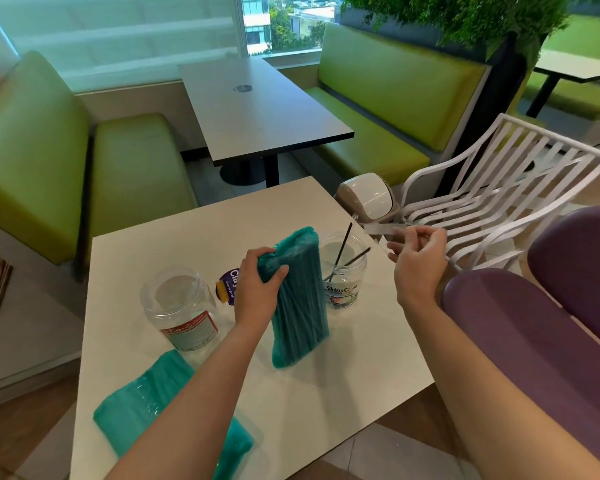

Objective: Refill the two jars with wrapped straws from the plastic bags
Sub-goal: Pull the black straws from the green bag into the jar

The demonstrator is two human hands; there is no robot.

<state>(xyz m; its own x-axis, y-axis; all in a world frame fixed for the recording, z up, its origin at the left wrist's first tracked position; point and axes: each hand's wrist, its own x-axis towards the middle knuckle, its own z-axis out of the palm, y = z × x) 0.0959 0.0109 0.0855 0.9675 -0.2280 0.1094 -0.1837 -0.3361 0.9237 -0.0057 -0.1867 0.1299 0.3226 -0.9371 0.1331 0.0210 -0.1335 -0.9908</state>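
My left hand (258, 289) grips the upper part of a teal plastic bag of straws (297, 299) that stands tilted on the white table (343, 393). My right hand (418, 258) is raised over the table's right edge and pinches a thin clear strip (381, 232). Behind the bag stands a clear jar (343, 271) with a few black straws in it. A second clear jar (182, 306) with a red label stands to the left, with nothing visible inside. Another teal bag (153, 407) lies flat at the near left, partly under my left forearm.
A purple lid (227, 284) lies between the jars. Right of the table are a white slatted chair (492, 209), a small swing-lid bin (368, 197) and purple seats (534, 341). Green benches and a grey table (257, 109) stand behind.
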